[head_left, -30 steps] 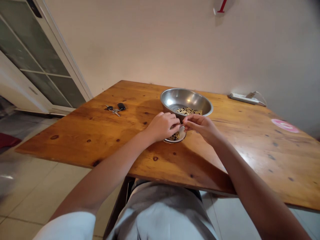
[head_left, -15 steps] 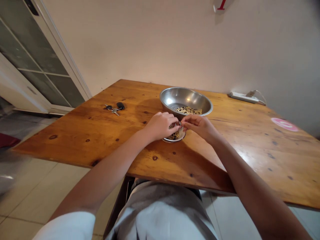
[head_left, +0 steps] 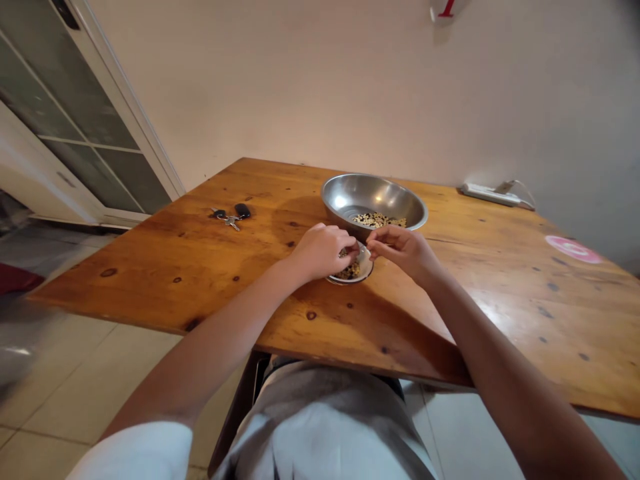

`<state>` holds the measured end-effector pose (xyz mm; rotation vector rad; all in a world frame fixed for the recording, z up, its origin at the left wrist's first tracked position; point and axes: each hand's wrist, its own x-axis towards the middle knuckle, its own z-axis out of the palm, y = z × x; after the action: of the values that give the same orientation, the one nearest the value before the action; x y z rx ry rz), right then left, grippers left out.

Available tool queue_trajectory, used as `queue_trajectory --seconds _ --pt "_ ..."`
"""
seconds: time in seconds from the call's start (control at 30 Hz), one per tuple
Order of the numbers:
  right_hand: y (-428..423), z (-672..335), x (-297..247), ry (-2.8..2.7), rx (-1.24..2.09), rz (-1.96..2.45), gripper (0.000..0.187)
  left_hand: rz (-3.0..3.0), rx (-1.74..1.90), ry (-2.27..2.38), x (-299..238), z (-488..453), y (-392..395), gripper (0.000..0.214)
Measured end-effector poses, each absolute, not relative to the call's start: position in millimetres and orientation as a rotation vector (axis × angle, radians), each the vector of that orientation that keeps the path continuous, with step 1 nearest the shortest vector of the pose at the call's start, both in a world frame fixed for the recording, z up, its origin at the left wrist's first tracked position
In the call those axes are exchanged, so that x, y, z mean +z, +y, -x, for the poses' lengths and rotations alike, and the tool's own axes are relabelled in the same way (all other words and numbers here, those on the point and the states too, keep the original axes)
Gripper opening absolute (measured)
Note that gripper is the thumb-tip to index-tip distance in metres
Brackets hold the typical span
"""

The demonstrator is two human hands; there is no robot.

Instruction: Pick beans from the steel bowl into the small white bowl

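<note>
Beneath left grip (head_left: pixel 324 253), beside right grip (head_left: pixel 404 251), closure of each unclear: small bowl (head_left: pixel 367 267).

Basin (head_left: pixel 374 192) behind bowl (head_left: pixel 367 267) (keys (head_left: pixel 231 221) off left).

The one camera rides on the head, close by the near edge of the table (head_left: pixel 320 333), facing forward and down past the far edge.

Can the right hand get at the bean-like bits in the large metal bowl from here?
Probably yes: the right hand is close to the large metal bowl, whose open top leaves the bean-like bits uncovered. Only the bowl's near side seems in the way, and it could likely be reached over.
</note>
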<state>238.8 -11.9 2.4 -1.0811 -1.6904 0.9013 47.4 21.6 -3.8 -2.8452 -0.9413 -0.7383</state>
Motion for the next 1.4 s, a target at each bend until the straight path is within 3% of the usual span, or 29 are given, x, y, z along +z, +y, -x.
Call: queue_trajectory --seconds 0.43,0.77,1.4 --pt "-10.4 -238.9 0.6 -1.631 0.995 1.007 0.017 2.817 -0.735 -0.951 -4.0 -48.1 21.8 0.025" --pt "-7.7 -240.3 -2.0 -1.243 1.224 0.954 0.025 2.835 -0.837 -0.923 -5.0 -49.1 23.8 0.023" --pt "-7.7 -244.5 -3.6 -1.243 1.323 0.898 0.013 2.838 -0.883 -0.954 -0.2 -47.5 15.9 0.018"
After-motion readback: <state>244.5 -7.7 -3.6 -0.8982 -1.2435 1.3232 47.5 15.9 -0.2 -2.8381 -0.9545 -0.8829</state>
